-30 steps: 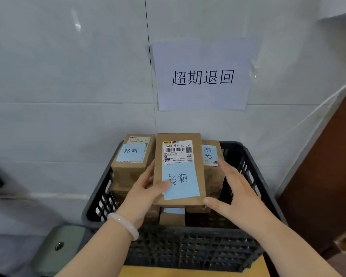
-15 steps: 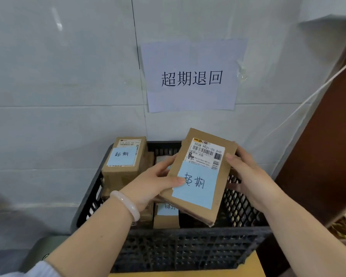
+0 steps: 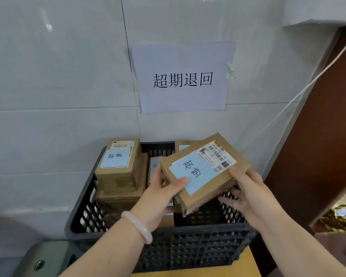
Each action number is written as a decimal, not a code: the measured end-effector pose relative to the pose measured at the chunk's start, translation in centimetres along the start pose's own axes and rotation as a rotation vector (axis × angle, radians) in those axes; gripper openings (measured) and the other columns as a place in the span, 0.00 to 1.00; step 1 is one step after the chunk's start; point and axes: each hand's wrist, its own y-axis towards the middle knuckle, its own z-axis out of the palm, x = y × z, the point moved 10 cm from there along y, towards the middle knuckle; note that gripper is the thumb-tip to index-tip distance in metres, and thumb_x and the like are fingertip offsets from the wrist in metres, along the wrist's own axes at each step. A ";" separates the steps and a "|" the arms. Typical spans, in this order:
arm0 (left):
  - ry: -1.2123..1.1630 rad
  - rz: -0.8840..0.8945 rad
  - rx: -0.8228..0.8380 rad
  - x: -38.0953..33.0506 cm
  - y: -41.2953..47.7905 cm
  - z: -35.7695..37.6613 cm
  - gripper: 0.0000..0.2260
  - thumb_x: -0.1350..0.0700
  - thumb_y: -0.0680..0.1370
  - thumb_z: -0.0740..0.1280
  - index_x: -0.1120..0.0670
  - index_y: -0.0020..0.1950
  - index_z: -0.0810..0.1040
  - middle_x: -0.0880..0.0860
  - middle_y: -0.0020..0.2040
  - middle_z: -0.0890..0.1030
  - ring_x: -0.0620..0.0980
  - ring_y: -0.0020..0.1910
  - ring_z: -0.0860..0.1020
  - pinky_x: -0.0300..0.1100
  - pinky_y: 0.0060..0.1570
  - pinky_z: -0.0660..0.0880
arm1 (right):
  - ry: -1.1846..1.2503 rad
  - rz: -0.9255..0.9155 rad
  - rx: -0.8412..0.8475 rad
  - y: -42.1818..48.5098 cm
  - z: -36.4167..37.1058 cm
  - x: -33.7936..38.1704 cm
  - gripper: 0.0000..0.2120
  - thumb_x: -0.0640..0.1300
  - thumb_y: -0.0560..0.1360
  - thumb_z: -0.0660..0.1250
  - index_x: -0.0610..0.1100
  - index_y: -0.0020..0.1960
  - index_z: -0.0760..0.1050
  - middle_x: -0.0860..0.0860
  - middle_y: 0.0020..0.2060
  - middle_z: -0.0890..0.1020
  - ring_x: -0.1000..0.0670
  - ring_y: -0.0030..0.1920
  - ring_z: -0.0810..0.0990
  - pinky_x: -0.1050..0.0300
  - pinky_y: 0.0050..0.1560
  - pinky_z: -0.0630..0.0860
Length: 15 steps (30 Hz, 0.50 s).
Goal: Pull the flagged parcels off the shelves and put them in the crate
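A brown cardboard parcel (image 3: 206, 170) with a blue handwritten flag and a white barcode label hangs tilted over the black plastic crate (image 3: 188, 246). My left hand (image 3: 160, 198) grips its near left corner, thumb on the blue flag. My right hand (image 3: 246, 192) holds its right edge, fingers curled underneath. Inside the crate, a flagged parcel (image 3: 118, 164) sits on top of a stack at the left. More flagged parcels (image 3: 154, 166) lie behind and below, partly hidden by the held one.
A white paper sign (image 3: 182, 78) is taped to the tiled wall above the crate. A dark brown wooden panel (image 3: 318, 140) stands at the right, with a white cord (image 3: 300, 90) running along it. A grey-green metal object (image 3: 42, 260) sits at the lower left. Yellow cardboard (image 3: 246, 264) lies below the crate.
The held parcel has turned clockwise from upright to a slanted lie and shifted toward the crate's right side. Both hands kept their hold and moved with it.
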 end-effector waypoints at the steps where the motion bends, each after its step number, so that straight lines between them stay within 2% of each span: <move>1: 0.000 0.000 -0.031 0.1 0.0 -0.1 0.29 0.53 0.70 0.77 0.35 0.67 0.70 0.49 0.60 0.81 0.52 0.55 0.83 0.62 0.54 0.79 | -0.057 0.034 0.018 -0.2 0.1 -0.5 0.40 0.53 0.62 0.75 0.54 0.71 0.64 0.53 0.58 0.74 0.43 0.62 0.72 0.31 0.58 0.75; 3: 0.018 -0.011 -0.057 -0.1 0.1 -0.7 0.25 0.56 0.74 0.74 0.36 0.65 0.71 0.49 0.58 0.83 0.54 0.54 0.83 0.63 0.52 0.79 | -0.242 0.063 0.018 -0.7 -0.4 -0.5 0.44 0.58 0.60 0.75 0.56 0.72 0.62 0.52 0.60 0.71 0.42 0.67 0.70 0.31 0.62 0.72; 6: 0.069 -0.065 -0.025 -0.5 0.5 -1.7 0.26 0.56 0.74 0.73 0.35 0.66 0.69 0.49 0.55 0.85 0.55 0.56 0.82 0.63 0.54 0.78 | -0.490 -0.007 0.001 -0.6 -1.3 1.3 0.35 0.62 0.69 0.70 0.57 0.72 0.64 0.55 0.61 0.73 0.48 0.64 0.72 0.37 0.68 0.67; 9: 0.131 -0.140 -0.035 0.1 1.2 -2.0 0.34 0.54 0.73 0.75 0.35 0.70 0.61 0.52 0.54 0.85 0.57 0.55 0.82 0.63 0.54 0.78 | -0.535 -0.042 0.058 -0.1 -0.5 2.3 0.28 0.56 0.74 0.69 0.60 0.72 0.64 0.56 0.62 0.77 0.51 0.58 0.79 0.45 0.61 0.74; 12: 0.149 -0.158 -0.078 0.7 1.6 -1.8 0.27 0.53 0.74 0.74 0.41 0.69 0.66 0.53 0.55 0.84 0.56 0.54 0.82 0.62 0.52 0.80 | -0.617 -0.046 0.043 0.6 -0.1 2.3 0.28 0.50 0.76 0.68 0.58 0.74 0.62 0.57 0.59 0.78 0.53 0.52 0.80 0.53 0.47 0.76; 15: 0.161 -0.173 -0.085 2.0 2.3 -2.0 0.21 0.54 0.76 0.72 0.42 0.67 0.71 0.50 0.53 0.85 0.53 0.53 0.83 0.55 0.51 0.81 | -0.729 -0.040 0.059 1.5 0.0 1.4 0.32 0.47 0.76 0.69 0.57 0.75 0.59 0.57 0.56 0.77 0.53 0.52 0.80 0.52 0.51 0.77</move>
